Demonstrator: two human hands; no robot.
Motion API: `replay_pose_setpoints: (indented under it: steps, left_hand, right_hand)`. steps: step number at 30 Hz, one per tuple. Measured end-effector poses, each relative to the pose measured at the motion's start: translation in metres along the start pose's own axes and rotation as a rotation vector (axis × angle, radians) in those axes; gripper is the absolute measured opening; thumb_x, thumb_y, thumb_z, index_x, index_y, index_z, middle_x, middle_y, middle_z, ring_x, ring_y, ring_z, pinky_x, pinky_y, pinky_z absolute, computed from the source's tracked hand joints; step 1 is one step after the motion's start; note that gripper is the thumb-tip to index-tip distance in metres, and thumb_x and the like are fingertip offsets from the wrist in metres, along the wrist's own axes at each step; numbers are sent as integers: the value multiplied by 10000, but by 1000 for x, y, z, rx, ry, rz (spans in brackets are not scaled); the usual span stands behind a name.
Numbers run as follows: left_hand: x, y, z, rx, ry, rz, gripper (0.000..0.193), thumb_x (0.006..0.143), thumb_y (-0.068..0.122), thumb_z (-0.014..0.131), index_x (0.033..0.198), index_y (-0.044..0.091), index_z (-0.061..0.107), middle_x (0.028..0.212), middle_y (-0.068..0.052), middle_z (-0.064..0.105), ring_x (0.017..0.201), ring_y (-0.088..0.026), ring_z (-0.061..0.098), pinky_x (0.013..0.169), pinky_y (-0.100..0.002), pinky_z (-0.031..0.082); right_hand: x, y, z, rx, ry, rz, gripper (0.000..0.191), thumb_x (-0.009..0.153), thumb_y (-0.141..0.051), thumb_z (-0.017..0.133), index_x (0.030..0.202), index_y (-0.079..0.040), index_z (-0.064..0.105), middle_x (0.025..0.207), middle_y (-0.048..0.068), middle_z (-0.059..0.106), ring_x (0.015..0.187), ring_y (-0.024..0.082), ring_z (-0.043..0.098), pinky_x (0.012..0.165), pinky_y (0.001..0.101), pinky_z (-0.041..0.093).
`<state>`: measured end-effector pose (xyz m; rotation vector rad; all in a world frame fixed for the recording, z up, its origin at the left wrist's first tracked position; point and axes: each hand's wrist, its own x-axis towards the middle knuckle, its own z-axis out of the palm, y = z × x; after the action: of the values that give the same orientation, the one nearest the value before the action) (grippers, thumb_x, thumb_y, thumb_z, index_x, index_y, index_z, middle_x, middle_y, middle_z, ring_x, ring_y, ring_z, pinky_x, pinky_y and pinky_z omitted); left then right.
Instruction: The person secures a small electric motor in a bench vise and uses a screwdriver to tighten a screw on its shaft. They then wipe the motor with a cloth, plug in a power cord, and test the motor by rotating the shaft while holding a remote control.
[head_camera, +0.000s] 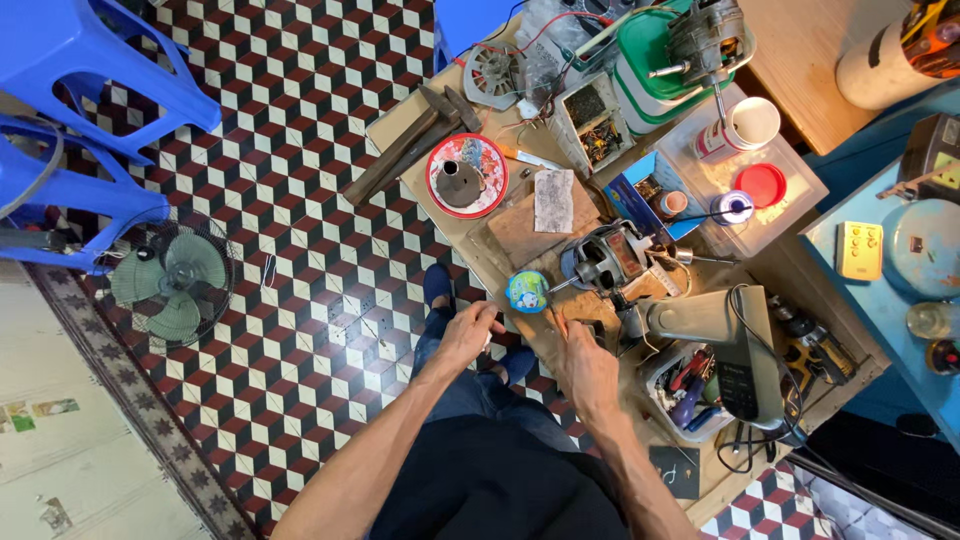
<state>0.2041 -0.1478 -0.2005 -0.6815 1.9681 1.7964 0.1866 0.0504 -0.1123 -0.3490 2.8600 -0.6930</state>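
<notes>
A cluttered wooden workbench (560, 235) carries an electric motor (612, 258) just beyond the right hand (590, 372), its shaft pointing left toward a small round tin (527, 291). That hand lies nearer the motor, fingers narrowed around a thin tool, I judge. The left hand (466, 335) hovers beside the tin, loosely curled; whether it holds anything I cannot tell.

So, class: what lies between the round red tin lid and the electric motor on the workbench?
In the head view, a grey rectangular pad on a wooden board lies between the red lid and motor.

wooden workbench (800, 290), fan motor (612, 258), round tin (527, 291)
</notes>
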Motion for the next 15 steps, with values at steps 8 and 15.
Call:
replay_pose_setpoints:
  steps: [8,15]
  left_hand:
    - [4,45,46,342,90,396,427,895,394,727,1190,91,676,903,-92,773,744,-264,730,671,-403,551]
    - [3,55,65,644,168,398,244,875,355,744,1014,154,737,877,-103,768,821,-346,724,695,-473,544]
  right_hand:
    - [-87,55,6,156,133,-80,229,922,-135,605,1141,-73,630,1001,149,691,852,367,703,694,425,566]
    - [-138,150,-1,249,-80,870,398,1038,-385,503,1074,-38,696,770,164,745,697,304,757,671,395,553]
